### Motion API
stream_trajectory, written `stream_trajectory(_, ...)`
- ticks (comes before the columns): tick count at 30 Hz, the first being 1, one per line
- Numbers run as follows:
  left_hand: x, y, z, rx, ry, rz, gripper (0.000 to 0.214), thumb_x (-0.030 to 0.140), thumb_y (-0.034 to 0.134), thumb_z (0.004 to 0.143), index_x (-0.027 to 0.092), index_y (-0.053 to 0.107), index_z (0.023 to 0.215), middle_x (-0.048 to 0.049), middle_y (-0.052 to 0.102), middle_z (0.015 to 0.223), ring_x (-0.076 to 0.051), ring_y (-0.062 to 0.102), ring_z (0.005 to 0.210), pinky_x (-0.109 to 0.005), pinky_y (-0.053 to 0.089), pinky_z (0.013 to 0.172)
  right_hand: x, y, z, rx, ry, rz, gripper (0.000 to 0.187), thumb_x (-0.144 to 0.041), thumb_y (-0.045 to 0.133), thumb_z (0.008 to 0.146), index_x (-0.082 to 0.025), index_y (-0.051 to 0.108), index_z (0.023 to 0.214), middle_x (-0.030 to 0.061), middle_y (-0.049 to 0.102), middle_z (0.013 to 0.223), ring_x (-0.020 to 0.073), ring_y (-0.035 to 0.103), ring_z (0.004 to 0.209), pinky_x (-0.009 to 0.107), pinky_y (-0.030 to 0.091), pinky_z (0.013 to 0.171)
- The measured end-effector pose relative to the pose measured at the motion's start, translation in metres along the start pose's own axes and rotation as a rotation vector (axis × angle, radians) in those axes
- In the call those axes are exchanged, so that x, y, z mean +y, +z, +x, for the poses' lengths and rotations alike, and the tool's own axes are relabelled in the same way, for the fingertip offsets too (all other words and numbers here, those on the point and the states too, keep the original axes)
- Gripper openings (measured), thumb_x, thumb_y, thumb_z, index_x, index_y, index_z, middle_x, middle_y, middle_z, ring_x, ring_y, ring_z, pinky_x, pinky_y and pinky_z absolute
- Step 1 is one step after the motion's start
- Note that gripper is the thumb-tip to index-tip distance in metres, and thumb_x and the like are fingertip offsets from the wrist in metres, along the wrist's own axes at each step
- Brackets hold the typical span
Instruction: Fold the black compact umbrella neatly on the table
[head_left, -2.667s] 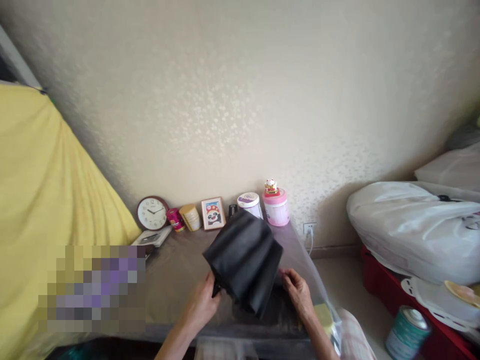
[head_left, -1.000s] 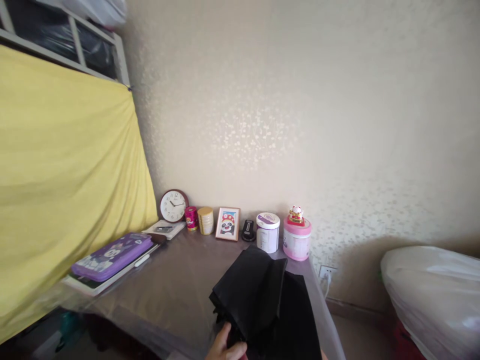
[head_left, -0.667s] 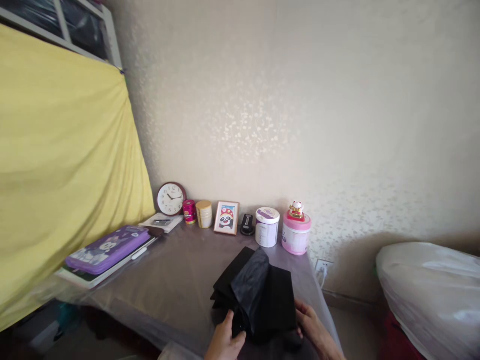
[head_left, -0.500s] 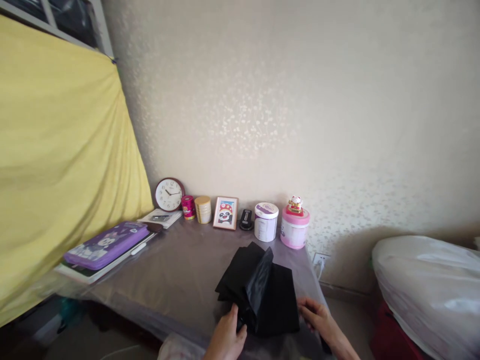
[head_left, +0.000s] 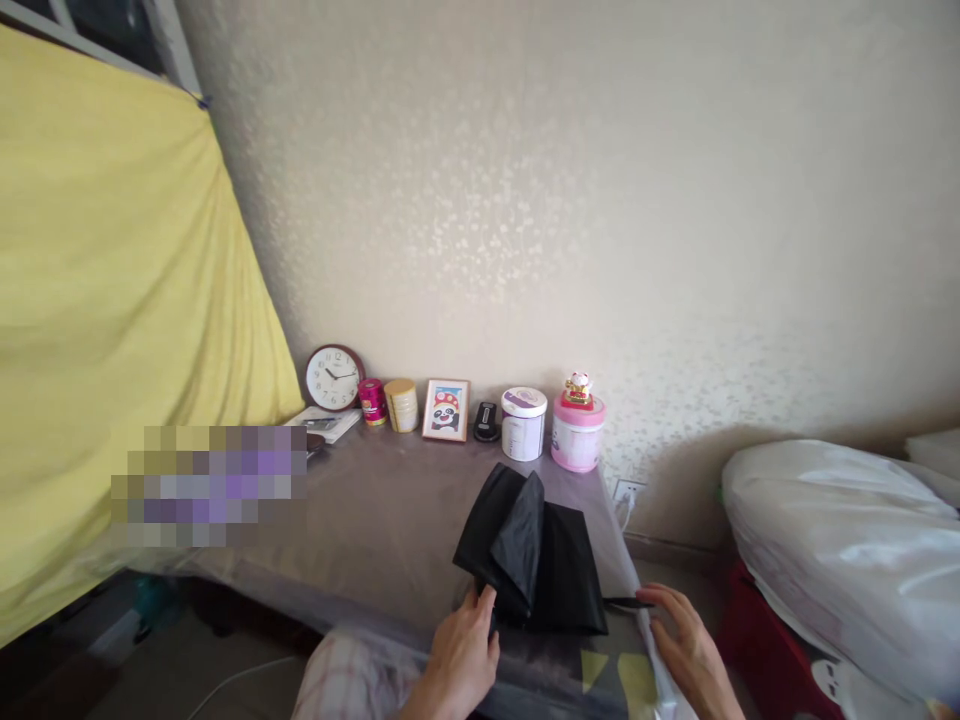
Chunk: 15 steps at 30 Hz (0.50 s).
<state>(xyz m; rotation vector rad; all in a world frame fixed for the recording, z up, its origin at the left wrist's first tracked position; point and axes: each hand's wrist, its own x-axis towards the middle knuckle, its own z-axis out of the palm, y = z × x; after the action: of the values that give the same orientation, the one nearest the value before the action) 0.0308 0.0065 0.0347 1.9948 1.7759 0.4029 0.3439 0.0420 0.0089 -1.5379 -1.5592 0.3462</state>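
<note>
A black folding umbrella point(head_left: 566, 570) is held above the near right part of the table, its fabric panels loose and flaring outward. My left hand point(head_left: 461, 645) is closed around its lower end, where the grip is mostly hidden by fingers and fabric. To the right, my right hand point(head_left: 686, 635) pinches the end of a thin black strap point(head_left: 624, 603) that stretches out from the umbrella's side. One panel with a greyer, shinier face stands up in the middle of the folds.
Along the wall on the table point(head_left: 360, 530) stand a clock point(head_left: 330, 378), a pink can point(head_left: 372, 402), a yellow-lidded container point(head_left: 402, 406), a framed panda picture point(head_left: 446, 410), a black device point(head_left: 486, 422) and two tubs point(head_left: 523, 425). A lucky-cat figurine point(head_left: 577, 390) tops the pink tub. A plastic-covered bundle point(head_left: 840, 550) lies right.
My right hand has moved right, drawing the strap taut away from the fabric. The panels have shifted and turned slightly in my left hand. The view has tilted down a little less.
</note>
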Motion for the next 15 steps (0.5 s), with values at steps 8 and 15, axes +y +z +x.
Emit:
stream_trajectory(8, -0.004, 0.012, -0.003, 0.016, 0.054, -0.228, 0.079, 0.018, 0.051, 0.074, 0.007, 0.015, 0.143, -0.0140, 0.034, 0.144, -0.021, 0.037, 0.129, -0.027, 0.030, 0.104, -0.091, 0.018, -0.007, 0.101, -0.143, 0.123, 0.024, -0.034, 0.044, 0.081, -0.024, 0.064, 0.089, 0.0064, 0.065, 0.095, 0.0229, 0.061, 0.092, 0.033, 0.048, 0.082)
stream_trajectory(15, -0.009, 0.027, -0.003, 0.043, 0.036, -0.270, 0.066, 0.021, 0.050, 0.075, 0.013, 0.034, 0.138, -0.0107, 0.049, 0.134, -0.023, 0.049, 0.119, -0.029, 0.040, 0.097, -0.182, 0.068, -0.040, -0.264, -0.516, 0.249, 0.028, -0.016, 0.037, 0.089, -0.025, 0.060, 0.101, 0.0069, 0.061, 0.108, 0.0177, 0.059, 0.099, 0.027, 0.049, 0.084)
